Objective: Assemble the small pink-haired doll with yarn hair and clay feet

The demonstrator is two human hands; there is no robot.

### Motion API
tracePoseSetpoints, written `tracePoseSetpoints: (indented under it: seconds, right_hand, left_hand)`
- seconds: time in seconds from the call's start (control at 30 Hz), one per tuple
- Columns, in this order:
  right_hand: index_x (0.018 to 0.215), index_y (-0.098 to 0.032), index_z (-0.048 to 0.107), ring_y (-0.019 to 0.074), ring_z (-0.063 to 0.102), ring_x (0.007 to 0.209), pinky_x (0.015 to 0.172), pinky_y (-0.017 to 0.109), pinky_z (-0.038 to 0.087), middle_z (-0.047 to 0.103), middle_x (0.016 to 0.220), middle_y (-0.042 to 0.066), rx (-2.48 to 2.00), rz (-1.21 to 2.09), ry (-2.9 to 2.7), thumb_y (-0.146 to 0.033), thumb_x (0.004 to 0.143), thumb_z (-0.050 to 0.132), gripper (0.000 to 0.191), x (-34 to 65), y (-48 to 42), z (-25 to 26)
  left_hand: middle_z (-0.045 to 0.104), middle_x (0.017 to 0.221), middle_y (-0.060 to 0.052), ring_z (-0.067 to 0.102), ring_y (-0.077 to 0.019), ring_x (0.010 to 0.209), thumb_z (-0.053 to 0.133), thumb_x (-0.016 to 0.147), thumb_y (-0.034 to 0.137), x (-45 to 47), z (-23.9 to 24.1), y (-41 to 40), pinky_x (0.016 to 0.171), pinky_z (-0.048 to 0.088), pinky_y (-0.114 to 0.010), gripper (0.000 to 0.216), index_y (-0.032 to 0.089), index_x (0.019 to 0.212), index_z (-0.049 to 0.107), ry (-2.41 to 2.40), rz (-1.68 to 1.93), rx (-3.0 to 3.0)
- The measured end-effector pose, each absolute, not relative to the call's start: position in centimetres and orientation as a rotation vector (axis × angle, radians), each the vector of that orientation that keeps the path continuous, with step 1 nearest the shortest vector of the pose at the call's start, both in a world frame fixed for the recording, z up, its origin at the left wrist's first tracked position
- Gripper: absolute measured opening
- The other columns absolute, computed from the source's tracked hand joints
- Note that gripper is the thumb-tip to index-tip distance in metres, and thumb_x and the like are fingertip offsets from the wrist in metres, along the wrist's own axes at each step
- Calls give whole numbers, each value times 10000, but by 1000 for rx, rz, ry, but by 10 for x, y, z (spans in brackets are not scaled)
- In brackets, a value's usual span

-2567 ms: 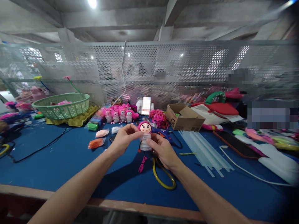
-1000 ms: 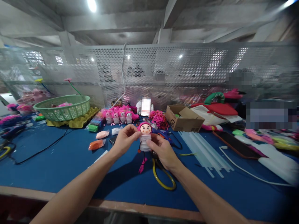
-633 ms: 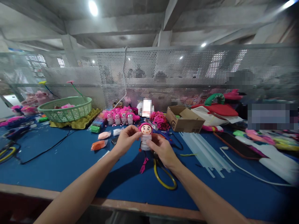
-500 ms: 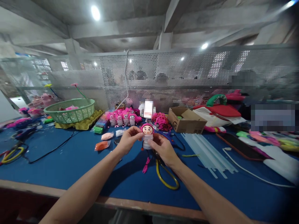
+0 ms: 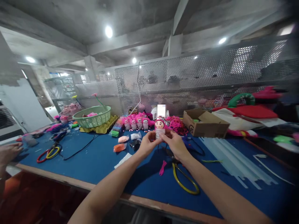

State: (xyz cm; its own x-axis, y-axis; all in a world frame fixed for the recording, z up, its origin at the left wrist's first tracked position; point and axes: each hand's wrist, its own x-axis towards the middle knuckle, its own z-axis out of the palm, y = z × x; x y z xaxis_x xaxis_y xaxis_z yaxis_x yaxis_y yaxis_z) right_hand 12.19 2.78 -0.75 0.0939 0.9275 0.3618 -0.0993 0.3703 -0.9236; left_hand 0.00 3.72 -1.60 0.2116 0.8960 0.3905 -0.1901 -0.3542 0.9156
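Upright between my hands is a small doll (image 5: 160, 127) with a pink hood, a painted face and a pale ringed body. My left hand (image 5: 149, 142) grips its body from the left, and my right hand (image 5: 175, 141) holds it from the right, fingers wrapped around it. Below them on the blue table lie a bundle of pink cord (image 5: 163, 168) and scissors with yellow handles (image 5: 185, 180), their blades partly hidden by my right hand. Similar pink dolls (image 5: 136, 123) stand in a row behind my left hand.
Small packets of orange clay (image 5: 120, 147) and other colours lie left of my hands. A green basket (image 5: 93, 116) stands at the back left, a cardboard box (image 5: 205, 123) at the back right. Translucent strips (image 5: 224, 161) lie right. Another person's hand (image 5: 10, 152) rests at the far left edge.
My view has turned left, bringing another person's hand into sight. Both hands have shifted lower on the doll, closing around its body; its face now tilts slightly.
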Motion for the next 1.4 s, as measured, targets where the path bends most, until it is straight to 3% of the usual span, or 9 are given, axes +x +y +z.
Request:
tracePoseSetpoints:
  seconds: [0.13,0.37,0.63,1.2,1.4]
  right_hand:
    - [898,-141,588,207,612,805,752,332,467,662,875,77,-876,910,-1252,-355,629,641,347,128,33,-2]
    - [980,-146,576,213,611,861,737,332,479,663,934,77,-822,942,-1211,-352,625,626,413,136,48,8]
    - [949,-113,591,212,613,817,777,359,465,661,916,99,-923,770,-1283,-332,646,609,375,130,47,-17]
    - [993,-142,573,222,604,878,801,361,460,645,986,101,-935,656,-1377,-350,691,560,367,128,43,-21]
    - [940,-120,576,211,606,817,774,345,461,651,906,102,-972,649,-1324,-350,695,548,338,129,43,-21]
  left_hand:
    - [595,726,-18,544,-110,649,739,525,334,4,-8,45,658,416,-255,391,121,790,546,734,1314,1431]
    - [551,705,15,520,-92,609,748,497,263,20,10,62,585,399,-222,390,137,769,499,775,1421,1433]
    - [589,783,-23,566,-121,694,726,525,242,22,-13,54,683,431,-257,377,134,812,506,744,1434,1348]
    - [616,808,-47,574,-134,711,717,541,263,15,-14,54,697,438,-260,359,128,836,564,759,1481,1378]
    - [626,824,-52,586,-144,725,715,546,291,19,-17,51,689,447,-255,392,129,870,564,765,1476,1403]
